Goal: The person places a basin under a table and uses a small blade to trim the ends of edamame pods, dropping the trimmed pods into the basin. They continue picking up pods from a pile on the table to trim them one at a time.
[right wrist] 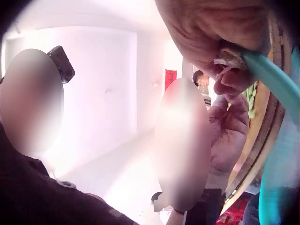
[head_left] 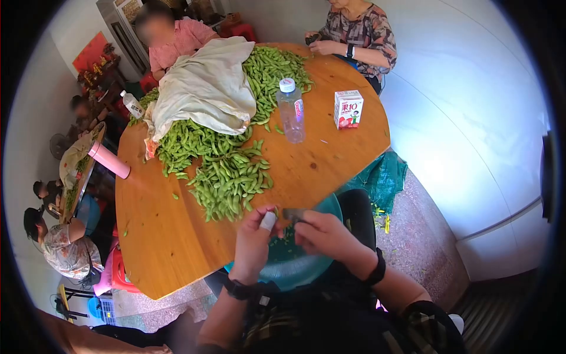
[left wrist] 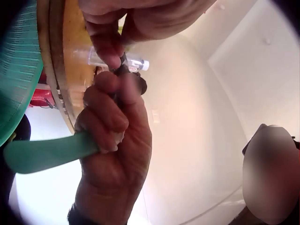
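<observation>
In the head view my left hand (head_left: 254, 242), a white wrap (head_left: 268, 220) on one finger, pinches a small green pod (head_left: 276, 211). Facing it, my right hand (head_left: 330, 236) grips a green-handled knife, its dark blade (head_left: 292, 213) pointing at the left fingertips. The green handle (left wrist: 51, 152) sticks out below the right fist in the left wrist view. Fingertips of both hands meet at the pod, which they mostly hide. Under the hands lies a teal basin (head_left: 289, 276) with green bits inside. Ahead on the table is a pile of green pods (head_left: 227, 183).
A pale cloth (head_left: 206, 88) covers part of a larger pod heap on the wooden table (head_left: 171, 236). A clear bottle (head_left: 292, 118), a juice carton (head_left: 348, 110) and a pink tumbler (head_left: 109, 159) stand there. Two people sit across; a green sack (head_left: 380, 180) is right.
</observation>
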{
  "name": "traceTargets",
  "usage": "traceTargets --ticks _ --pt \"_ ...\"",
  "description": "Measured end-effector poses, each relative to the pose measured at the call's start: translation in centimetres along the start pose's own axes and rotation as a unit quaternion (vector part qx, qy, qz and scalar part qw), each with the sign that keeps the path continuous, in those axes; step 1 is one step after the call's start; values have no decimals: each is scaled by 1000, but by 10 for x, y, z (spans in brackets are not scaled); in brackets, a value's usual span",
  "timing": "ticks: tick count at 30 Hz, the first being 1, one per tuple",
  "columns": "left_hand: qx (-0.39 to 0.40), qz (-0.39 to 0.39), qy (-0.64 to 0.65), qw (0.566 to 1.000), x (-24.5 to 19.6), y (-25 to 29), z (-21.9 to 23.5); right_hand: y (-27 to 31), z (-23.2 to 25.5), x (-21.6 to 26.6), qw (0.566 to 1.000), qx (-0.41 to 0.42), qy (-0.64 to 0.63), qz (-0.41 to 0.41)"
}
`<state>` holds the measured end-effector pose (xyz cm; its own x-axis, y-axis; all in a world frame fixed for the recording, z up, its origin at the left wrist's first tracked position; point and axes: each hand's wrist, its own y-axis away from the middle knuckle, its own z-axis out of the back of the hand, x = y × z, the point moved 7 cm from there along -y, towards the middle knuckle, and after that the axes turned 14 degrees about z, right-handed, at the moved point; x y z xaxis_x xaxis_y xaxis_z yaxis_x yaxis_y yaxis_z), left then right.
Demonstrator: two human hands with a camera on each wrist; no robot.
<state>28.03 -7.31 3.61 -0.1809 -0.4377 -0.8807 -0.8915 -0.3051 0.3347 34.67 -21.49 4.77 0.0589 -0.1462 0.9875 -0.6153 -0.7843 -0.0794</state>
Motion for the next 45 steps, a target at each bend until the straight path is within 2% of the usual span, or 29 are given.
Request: traceTargets --ticks 2,4,7,8,9,13,19,21,22,24,25,26,27,29,30,33,35,37,39,40,42,45 --pt "-14 -1 29 999 3 4 2 -7 -10 0 1000 14 0 1" --pt "-20 -35 11 999 3 8 8 -9 -19 -2 1000 30 -1 -2" --pt "-46 -27 -48 997 5 11 12 -4 -20 -9 1000 16 9 -8" --pt "-55 -25 -81 995 6 11 12 -4 -19 -9 999 12 32 13" --pt "-54 -25 -80 995 7 11 11 -4 -18 -7 998 7 55 36" --pt "-46 -18 -51 997 15 11 8 0 -17 -3 999 5 32 23" --pt "-29 22 4 999 27 10 9 3 -18 -24 999 -27 32 13" --pt "-27 31 22 999 29 11 8 -1 -19 -27 996 -65 -8 66" --pt "-34 35 15 999 31 12 9 0 -18 -25 996 -65 -7 66" --pt "-40 40 7 998 31 13 9 3 -20 -25 997 -55 -52 -11" --pt "-92 -129 -250 955 7 23 2 4 -18 -26 997 -56 -52 -11" --pt "-135 -284 -482 818 -5 38 -17 7 -14 -22 998 -51 33 25" --pt "-134 -282 -482 819 -4 43 -19 10 -13 -18 990 -45 118 61" --pt "-130 -255 -551 784 0 45 -26 12 -13 -13 988 -46 134 68" --pt "-131 -254 -551 784 0 46 -25 14 -13 -10 985 -47 150 74" --pt "-126 -249 -570 773 5 48 -23 14 -18 -7 990 -49 97 87" --pt "-143 -281 -590 743 12 51 -22 15 -20 -8 992 -40 87 83" --pt "-130 -300 -599 730 13 49 -22 15 -21 -8 993 -31 77 78" --pt "-114 -319 -608 718 11 51 -25 20 -18 -21 998 -30 29 -48" --pt "-107 -308 -618 716 11 52 -27 21 -19 -24 998 -28 29 -50" --pt "-102 -295 -627 714 13 53 -27 20 -21 -10 986 -19 134 102" --pt "-119 -323 -590 730 13 57 -21 18 -24 -5 978 -2 180 109"
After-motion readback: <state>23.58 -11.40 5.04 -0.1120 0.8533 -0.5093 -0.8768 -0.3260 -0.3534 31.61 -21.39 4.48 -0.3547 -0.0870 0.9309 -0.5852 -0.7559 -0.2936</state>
